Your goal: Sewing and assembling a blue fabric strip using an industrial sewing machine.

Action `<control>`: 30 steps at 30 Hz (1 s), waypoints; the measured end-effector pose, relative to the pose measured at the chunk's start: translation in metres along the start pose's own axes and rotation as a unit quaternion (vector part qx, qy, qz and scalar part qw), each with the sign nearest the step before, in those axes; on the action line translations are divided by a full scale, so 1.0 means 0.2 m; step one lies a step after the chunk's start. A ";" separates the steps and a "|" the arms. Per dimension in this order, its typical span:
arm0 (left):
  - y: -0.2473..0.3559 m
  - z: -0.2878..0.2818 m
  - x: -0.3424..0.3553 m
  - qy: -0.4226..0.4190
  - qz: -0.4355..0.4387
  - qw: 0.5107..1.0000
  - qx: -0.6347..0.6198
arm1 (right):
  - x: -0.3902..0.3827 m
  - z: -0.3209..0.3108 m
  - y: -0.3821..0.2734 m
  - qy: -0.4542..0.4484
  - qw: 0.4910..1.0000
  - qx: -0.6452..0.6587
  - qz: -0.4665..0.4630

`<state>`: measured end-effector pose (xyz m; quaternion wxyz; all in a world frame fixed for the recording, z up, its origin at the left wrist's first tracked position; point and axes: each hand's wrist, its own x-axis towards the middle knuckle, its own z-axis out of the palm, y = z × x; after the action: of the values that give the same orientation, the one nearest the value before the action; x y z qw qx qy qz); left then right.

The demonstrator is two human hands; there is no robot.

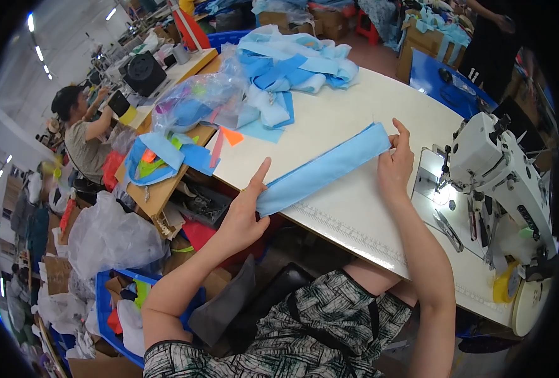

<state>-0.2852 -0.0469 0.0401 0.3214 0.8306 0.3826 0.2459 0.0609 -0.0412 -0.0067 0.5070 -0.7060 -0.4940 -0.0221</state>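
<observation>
A long folded strip of light blue fabric [323, 170] stretches between my two hands, slanting up to the right above the white tabletop [355, 220]. Its lower left end is pinched in my left hand [246, 211], index finger pointing up. My right hand [396, 157] grips the upper right end, thumb and fingers at its edge, with the index finger raised. Beyond the strip lies a heap of light blue fabric pieces [292, 60]. An orange scrap [232, 137] and a pink strip [216, 148] rest near the table's left edge.
A white sewing machine [487, 157] stands on the right, with tweezers [448, 230] and a yellow tape roll [507, 282] close by. Clear plastic bags [194, 101] lie far left on the table. A blue bin [106, 309] of scraps sits at lower left. Another person [87, 135] works at the left.
</observation>
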 end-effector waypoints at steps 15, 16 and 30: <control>-0.03 0.08 0.07 0.074 0.045 0.994 -0.062 | 0.01 0.00 0.17 -0.045 0.967 0.246 -0.042; -0.05 0.10 0.09 0.141 0.109 0.984 -0.009 | 0.01 0.02 0.19 -0.039 0.962 0.247 -0.106; 0.01 0.10 0.37 -0.099 0.030 0.963 -0.250 | -0.03 -0.05 0.03 -0.029 0.945 0.301 -0.126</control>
<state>-0.2266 0.0041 0.0407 0.5472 0.7553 0.2500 0.2602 0.0668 -0.0527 -0.0105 0.6740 -0.4529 -0.5775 0.0840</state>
